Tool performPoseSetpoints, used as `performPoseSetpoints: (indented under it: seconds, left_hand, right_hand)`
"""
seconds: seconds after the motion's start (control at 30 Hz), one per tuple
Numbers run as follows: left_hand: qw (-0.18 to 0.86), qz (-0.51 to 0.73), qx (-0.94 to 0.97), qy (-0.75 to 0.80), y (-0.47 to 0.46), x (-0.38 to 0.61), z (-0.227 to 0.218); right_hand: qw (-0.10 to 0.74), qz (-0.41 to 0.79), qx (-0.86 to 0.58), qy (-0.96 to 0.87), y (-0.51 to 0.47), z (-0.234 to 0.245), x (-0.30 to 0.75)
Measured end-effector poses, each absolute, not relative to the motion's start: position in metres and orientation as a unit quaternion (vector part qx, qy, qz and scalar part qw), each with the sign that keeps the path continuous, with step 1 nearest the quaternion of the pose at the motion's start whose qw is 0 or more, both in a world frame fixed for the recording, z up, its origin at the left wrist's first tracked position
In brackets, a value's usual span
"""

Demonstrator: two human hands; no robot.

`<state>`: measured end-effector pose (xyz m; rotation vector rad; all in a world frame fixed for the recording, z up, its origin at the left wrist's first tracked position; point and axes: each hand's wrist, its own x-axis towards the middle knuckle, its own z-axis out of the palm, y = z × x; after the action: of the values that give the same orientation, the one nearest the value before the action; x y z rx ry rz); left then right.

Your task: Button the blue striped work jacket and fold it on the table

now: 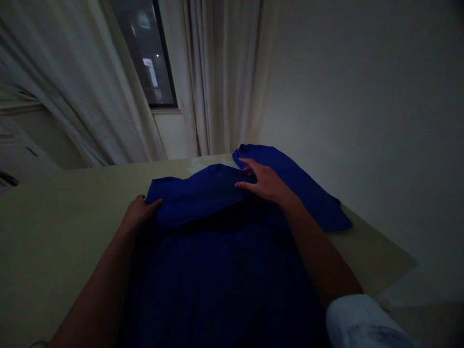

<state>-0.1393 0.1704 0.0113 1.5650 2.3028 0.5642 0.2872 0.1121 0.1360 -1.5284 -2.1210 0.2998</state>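
A dark blue cloth garment [217, 270] lies spread over the pale table [54, 241], its upper part folded back into a thick flap [195, 193]. A long blue sleeve or strip [300, 181] runs from the far table edge down to the right. My left hand [139, 212] grips the flap's left corner, fingers curling over the edge. My right hand [263, 181] rests on the cloth near the flap's right end, fingers spread. The lower garment is dark, and its folds are hard to make out.
The table's rounded right corner ends near a plain pale wall [362, 96]. Cream curtains [217, 72] hang at the far side beside a dark window [148, 53]. A white sleeve [362, 321] covers my right arm at the lower right.
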Motion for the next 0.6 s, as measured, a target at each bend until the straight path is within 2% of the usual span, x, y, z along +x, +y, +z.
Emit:
performPoseSetpoints:
  seconds: [0.17, 0.23, 0.3, 0.47, 0.53, 0.6]
  left_hand:
    - [0.2, 0.233, 0.528, 0.791, 0.169, -0.145, 0.007]
    - [0.229, 0.272, 0.495, 0.793, 0.166, -0.145, 0.009]
    - [0.282, 0.316, 0.446, 0.788, 0.161, -0.144, 0.015]
    - [0.536, 0.364, 0.339, 0.682, 0.146, -0.14, 0.039]
    - [0.555, 0.382, 0.325, 0.663, 0.142, -0.136, 0.047]
    - [0.511, 0.407, 0.338, 0.677, 0.142, -0.131, 0.052]
  right_hand:
    - [0.039, 0.123, -0.582, -0.803, 0.123, 0.112, 0.31]
    - [-0.009, 0.092, -0.592, -0.801, 0.127, 0.106, 0.311]
    - [0.005, 0.069, -0.619, -0.782, 0.13, 0.104, 0.31]
    - [0.127, -0.025, -0.722, -0.679, 0.138, 0.095, 0.308]
    - [0.117, -0.024, -0.751, -0.649, 0.14, 0.087, 0.309]
    - [0.084, 0.023, -0.747, -0.66, 0.142, 0.081, 0.309]
